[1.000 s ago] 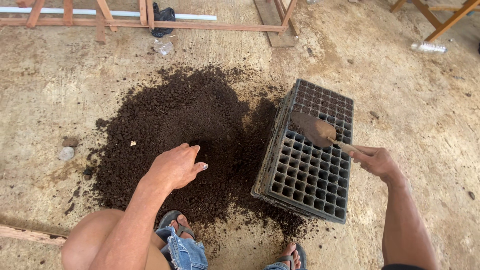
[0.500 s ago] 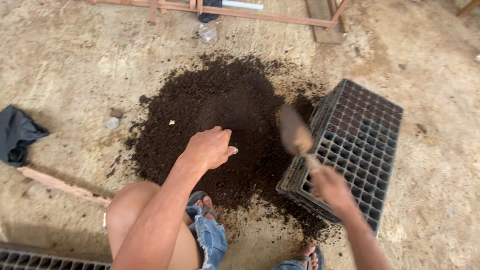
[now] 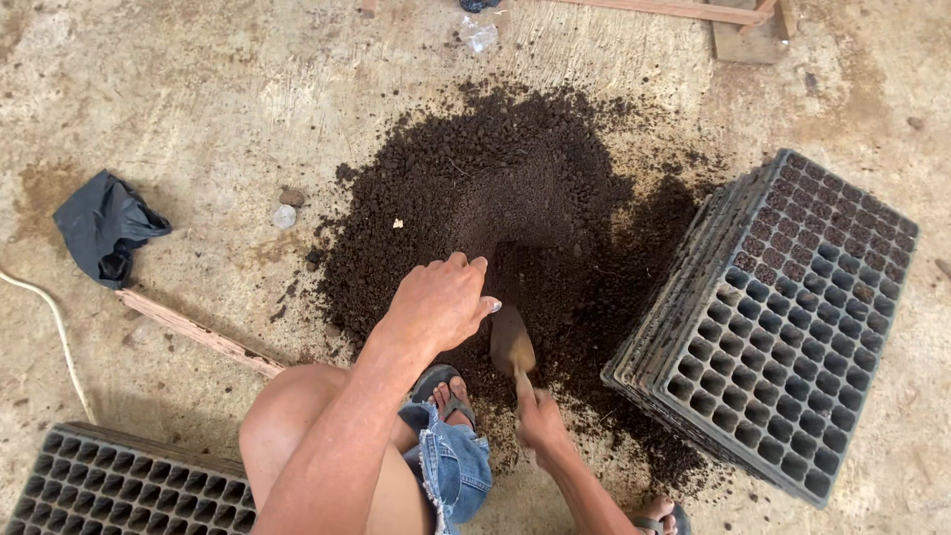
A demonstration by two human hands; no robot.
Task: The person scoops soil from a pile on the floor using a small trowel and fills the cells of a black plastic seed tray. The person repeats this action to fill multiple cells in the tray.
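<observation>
gripping a trowel (image 3: 512, 342), right hand (image 3: 540, 421) seemingly closed.

We see our own two bare arms from above as we squat. Our left arm rises from the lower middle, forearm slanting up and to the right over a bent bare knee. Our left hand (image 3: 441, 302) hangs palm down, knuckles up, fingers loosely curled together with the tips pointing right, holding nothing. Just below and to the right of those fingertips, our right hand (image 3: 540, 418) is closed in a fist around a thin handle, thumb side up. Our right forearm runs from that fist down to the bottom edge. The two hands are near each other but not touching
</observation>
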